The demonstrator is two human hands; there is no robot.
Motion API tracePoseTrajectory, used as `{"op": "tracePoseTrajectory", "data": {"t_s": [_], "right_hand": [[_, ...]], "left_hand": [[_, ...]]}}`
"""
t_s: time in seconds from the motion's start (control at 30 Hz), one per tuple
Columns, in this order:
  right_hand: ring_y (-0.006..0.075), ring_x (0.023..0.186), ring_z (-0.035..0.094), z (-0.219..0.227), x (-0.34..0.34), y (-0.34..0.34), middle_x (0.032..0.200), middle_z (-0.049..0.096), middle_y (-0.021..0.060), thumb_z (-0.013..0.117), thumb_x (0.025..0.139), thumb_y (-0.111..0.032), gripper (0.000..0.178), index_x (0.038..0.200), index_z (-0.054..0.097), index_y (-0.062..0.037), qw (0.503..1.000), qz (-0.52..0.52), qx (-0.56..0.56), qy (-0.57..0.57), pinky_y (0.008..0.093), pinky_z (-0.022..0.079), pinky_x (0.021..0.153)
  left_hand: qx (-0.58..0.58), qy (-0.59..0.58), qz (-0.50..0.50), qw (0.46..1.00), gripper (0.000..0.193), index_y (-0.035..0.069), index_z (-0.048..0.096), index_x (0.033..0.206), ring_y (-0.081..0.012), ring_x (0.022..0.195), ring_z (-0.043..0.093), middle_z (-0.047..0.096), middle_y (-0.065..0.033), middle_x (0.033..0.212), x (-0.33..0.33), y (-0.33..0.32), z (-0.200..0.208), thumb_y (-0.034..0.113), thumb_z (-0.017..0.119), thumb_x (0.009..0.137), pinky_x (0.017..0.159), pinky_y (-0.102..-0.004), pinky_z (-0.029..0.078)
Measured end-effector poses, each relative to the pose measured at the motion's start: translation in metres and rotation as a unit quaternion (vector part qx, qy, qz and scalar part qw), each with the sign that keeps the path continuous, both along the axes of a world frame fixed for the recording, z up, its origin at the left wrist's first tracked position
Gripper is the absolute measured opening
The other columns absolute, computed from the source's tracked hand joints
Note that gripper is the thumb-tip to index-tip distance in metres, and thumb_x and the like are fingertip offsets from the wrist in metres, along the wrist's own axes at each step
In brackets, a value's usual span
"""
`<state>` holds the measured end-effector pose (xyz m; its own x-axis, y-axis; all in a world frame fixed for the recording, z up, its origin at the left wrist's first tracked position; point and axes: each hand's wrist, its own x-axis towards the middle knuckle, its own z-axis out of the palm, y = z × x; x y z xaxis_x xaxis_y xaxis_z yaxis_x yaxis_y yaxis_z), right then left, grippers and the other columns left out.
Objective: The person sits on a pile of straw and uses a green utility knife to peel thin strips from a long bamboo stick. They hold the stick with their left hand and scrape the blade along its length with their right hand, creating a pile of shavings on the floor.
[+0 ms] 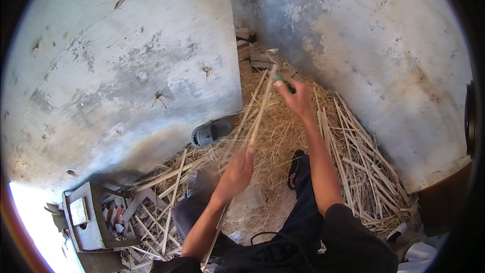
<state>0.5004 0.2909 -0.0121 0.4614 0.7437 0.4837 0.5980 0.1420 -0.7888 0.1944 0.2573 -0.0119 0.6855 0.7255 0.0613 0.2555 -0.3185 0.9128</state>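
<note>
The left hand (236, 174), curled closed, grips a pale strip (259, 119) that slants up and away toward the right hand (298, 96), itself closed round a green-handled tool (278, 78); the tool's blurred end lies by the strip's far end, contact uncertain. Should the tool catch on a knot, it could plausibly skid down the strip toward the left hand; uneven pressure might split the strip. Shavings (270, 159) lie between a slipper (203, 134) and sticks (371, 164). At lower left, a grey box (93, 235) borders small mixed pieces (108, 211), whether inside or behind cannot be told.
</note>
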Motion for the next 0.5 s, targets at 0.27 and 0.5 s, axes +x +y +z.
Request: {"op": "tracePoseTrajectory", "data": {"t_s": [0.27,0.5], "right_hand": [[0.0147,0.059,0.052,0.008,-0.001,-0.019,0.069,0.061,0.0039,0.062,0.105,-0.042,0.040,0.118,0.073,-0.0063,0.994,0.023,-0.071,-0.081,0.0370,0.037,0.056],[0.0125,0.063,0.051,0.018,-0.024,-0.026,0.077,0.062,0.0035,0.066,0.104,-0.038,0.036,0.119,0.073,-0.0065,0.988,0.113,-0.090,-0.046,0.0341,0.038,0.059]], "left_hand": [[-0.096,-0.010,-0.008,0.995,0.048,0.002,0.051,0.095,-0.0218,0.059,0.049,0.048,-0.0098,0.070,-0.013,0.025,-0.011,0.043,0.034,0.115,0.059,-0.0400,0.044],[-0.205,-0.060,0.009,0.977,0.050,0.006,0.053,0.093,-0.0126,0.066,0.048,0.048,-0.0015,0.072,-0.006,0.021,0.010,0.051,0.038,0.110,0.059,-0.0317,0.045]]}}
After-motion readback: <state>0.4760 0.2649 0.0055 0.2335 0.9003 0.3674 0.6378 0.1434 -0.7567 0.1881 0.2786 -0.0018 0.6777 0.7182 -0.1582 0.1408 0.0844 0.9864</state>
